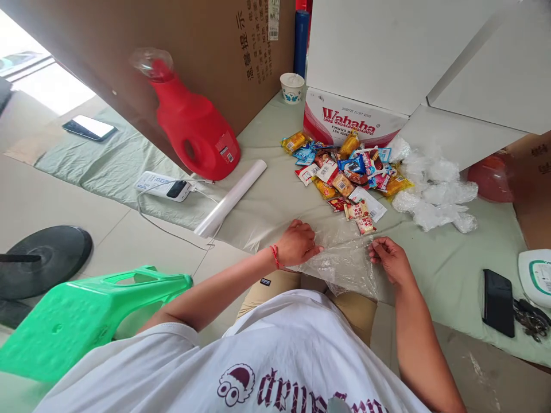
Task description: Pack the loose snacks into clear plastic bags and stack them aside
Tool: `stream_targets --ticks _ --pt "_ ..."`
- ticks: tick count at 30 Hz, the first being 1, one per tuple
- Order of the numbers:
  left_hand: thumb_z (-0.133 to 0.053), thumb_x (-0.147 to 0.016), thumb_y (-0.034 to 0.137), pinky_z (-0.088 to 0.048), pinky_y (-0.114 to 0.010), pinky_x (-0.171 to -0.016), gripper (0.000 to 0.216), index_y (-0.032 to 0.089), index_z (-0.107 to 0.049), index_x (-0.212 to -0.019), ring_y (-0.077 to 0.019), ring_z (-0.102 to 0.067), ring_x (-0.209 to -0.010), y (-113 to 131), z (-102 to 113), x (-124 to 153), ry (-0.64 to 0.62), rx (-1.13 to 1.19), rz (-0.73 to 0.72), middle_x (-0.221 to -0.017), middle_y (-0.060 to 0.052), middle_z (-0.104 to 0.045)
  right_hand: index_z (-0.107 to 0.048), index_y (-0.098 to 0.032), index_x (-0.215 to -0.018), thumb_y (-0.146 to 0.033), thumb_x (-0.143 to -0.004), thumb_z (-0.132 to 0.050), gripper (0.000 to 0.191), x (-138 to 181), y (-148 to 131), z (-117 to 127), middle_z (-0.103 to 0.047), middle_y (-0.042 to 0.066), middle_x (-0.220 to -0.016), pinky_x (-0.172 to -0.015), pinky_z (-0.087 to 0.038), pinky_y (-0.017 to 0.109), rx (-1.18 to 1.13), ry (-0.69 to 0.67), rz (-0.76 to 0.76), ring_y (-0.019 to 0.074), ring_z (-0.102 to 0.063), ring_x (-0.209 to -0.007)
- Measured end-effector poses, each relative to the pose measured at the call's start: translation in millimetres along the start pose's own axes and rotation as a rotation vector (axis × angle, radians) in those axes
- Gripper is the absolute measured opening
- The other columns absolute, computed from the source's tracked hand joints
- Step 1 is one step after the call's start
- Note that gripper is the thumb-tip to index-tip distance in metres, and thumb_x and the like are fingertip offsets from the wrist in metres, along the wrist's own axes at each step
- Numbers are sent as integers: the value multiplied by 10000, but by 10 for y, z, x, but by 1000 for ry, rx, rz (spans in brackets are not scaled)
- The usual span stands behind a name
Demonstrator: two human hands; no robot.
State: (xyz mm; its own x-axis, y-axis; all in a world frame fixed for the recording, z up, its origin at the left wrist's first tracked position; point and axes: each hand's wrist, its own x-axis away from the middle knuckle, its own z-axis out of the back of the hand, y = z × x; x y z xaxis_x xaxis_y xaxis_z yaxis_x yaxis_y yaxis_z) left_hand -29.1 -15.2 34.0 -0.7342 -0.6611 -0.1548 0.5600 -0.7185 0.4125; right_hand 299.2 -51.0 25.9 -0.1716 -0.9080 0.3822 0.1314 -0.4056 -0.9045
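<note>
My left hand, with a red string at the wrist, pinches the left edge of a clear plastic bag lying in front of my knees. On the bag's right edge, my right hand grips with closed fingers. The bag is crinkled and stretched between both hands. Just beyond it sits a pile of colourful wrapped snacks on the pale green cloth. A roll of clear plastic bags lies to the left of my hands.
Filled clear bags lie right of the snacks. A Wahaha carton, a paper cup, a red jug, a power bank, two phones, keys and a green stool surround me.
</note>
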Motion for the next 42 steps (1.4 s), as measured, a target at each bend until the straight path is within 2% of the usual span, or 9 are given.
stream_targets --ticks 4,8,13,15,20,27,31,36,42 --pt "-531 -984 422 -342 -522 -1099 445 188 -644 -623 -267 -620 -1075 -122 25 110 -43 -14 135 -805 -87 -702 -613 -215 -816 -594 -675 -790 441 -146 3 90 -662 18 -769 -564 -528 268 63 7 23 145 -591 -637" --pt "-650 -876 311 -230 -635 -1199 175 199 -700 -751 -329 -525 -1333 -70 -23 207 -60 -35 263 -1136 -107 -726 -606 -207 -835 -473 -810 -638 270 -335 -174 140 -666 54 -807 -680 -541 332 391 75 62 183 -611 -700" --pt "-588 -918 284 -218 -697 -1206 197 197 -708 -1047 -349 -438 -1450 141 -192 344 25 -50 398 -1432 -152 -604 -678 -152 -1070 -285 -916 -493 275 -62 -592 16 -656 164 -1129 -910 -479 399 976 458 488 254 -609 -995" --pt "-566 -943 301 -230 -708 -1201 209 196 -694 -1069 -354 -421 -1465 218 -244 404 58 -51 434 -1444 -162 -595 -687 -176 -1071 -298 -960 -463 279 197 -663 -194 -680 144 -1084 -855 -474 365 1036 369 576 255 -613 -980" --pt "-615 -914 276 -279 -707 -1182 153 189 -703 -1004 -399 -384 -1485 342 -297 519 138 -55 472 -1428 -192 -591 -728 -235 -978 -280 -986 -470 262 522 -509 -968 -705 95 -938 -726 -455 313 1280 -185 436 230 -634 -865" --pt "-593 -929 242 -446 -582 -1092 93 197 -674 -936 -357 -444 -1424 467 -183 738 414 15 422 -1336 -164 -608 -622 -200 -1366 -275 -983 -519 404 293 -258 -1490 -635 165 -1218 -971 -459 430 1176 -135 622 318 -521 -1147" --pt "-506 -988 241 -530 -449 -973 141 217 -638 -945 -251 -624 -1134 479 104 642 604 145 364 -1077 -109 -687 -559 -206 -1464 -117 -963 -464 518 362 -136 -1620 -521 149 -1490 -1107 -392 490 1150 -236 771 327 -413 -1363" --pt "-432 -1014 269 -541 -355 -894 245 200 -664 -973 -205 -672 -957 242 242 60 272 298 122 -1005 -96 -729 -586 -146 -1445 -88 -972 -428 503 398 -37 -1640 -533 163 -1505 -1217 -307 508 1117 -379 857 305 -365 -1463" --pt "-546 -889 225 -474 -502 -1067 232 194 -688 -1070 -292 -640 -1192 -286 39 -270 -49 101 323 -1276 -130 -686 -483 -136 -1538 -57 -946 -425 601 434 96 -1227 -454 145 -1593 -1234 -326 531 1076 -420 887 290 -305 -1527"
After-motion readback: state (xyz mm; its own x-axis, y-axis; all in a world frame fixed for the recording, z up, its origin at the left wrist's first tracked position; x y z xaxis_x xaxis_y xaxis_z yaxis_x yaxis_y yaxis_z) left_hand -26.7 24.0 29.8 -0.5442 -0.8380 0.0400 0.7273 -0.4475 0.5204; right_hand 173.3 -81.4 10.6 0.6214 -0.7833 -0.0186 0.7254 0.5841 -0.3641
